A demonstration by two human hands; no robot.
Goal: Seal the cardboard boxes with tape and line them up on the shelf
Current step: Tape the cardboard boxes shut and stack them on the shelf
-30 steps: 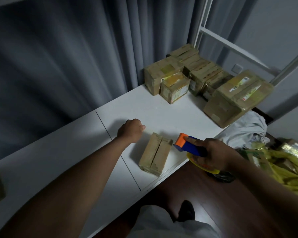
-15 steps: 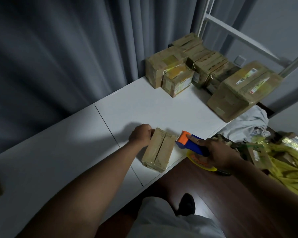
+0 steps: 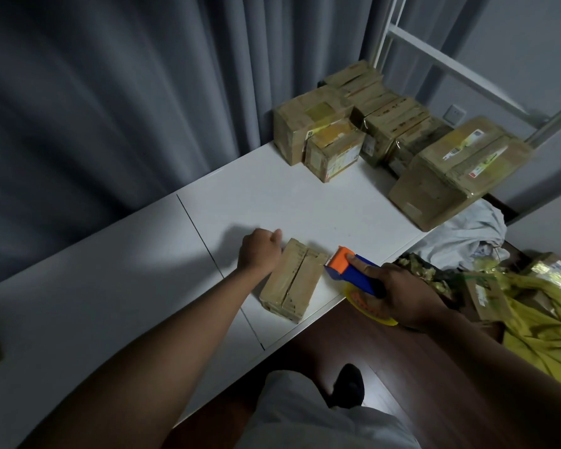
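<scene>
A: Item, small cardboard box [image 3: 290,279]: laid on the white shelf [image 3: 305,202] near its front edge, seam uppermost. To its left, left hand [image 3: 260,252], fingers curled, pressed against the box.

B: To its right, right hand [image 3: 399,294], closed round the tape dispenser [image 3: 348,268]. The flaps are best held flush and tape drawn along the seam.

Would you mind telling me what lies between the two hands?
In the head view, the small cardboard box lies between the left hand and the right hand holding the tape dispenser.
</scene>
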